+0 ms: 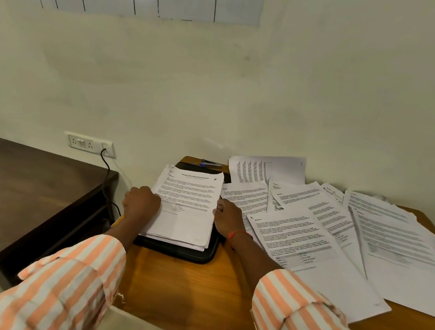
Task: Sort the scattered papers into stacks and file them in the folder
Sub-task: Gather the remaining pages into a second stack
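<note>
Only blurred print [190, 186]; left hand [141, 202], right hand [228, 219] grip stack [187, 223].

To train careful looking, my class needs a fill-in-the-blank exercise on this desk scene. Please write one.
1. The stack lies on a ___ folder.
2. The left hand and right hand both hold the ___.
3. The loose papers lie to the ___ of the stack.
Missing words: black; stack; right.
</note>
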Available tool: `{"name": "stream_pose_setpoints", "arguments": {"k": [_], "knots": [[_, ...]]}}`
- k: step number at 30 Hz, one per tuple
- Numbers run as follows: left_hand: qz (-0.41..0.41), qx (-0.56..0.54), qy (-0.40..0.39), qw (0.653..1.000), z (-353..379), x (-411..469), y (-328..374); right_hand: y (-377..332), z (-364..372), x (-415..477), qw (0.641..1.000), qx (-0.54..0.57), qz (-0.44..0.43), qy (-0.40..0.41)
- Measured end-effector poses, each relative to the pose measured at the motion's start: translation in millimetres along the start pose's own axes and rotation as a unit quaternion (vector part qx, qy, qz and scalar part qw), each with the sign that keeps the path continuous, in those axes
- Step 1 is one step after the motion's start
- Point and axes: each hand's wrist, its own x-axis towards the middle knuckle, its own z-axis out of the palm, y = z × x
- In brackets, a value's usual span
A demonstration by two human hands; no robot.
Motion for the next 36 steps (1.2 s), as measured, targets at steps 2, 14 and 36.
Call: {"name": "stream_pose_setpoints", "arguments": {"k": [2,14,36], "knots": [[0.003,0.038,0.028,0.999,-8,-11,11,2,-12,-6,1.0,0.012,-0.004,0.007],[0.244,-0.231,-0.126,0.933,69,-136,191,114,-166,-44,0.953,-0.229,0.111,0.167],[0.196,-0.276,-0.084,0.937,119,-162,240,171,-219,-62,0.959,0.052,0.091,0.264]]}}
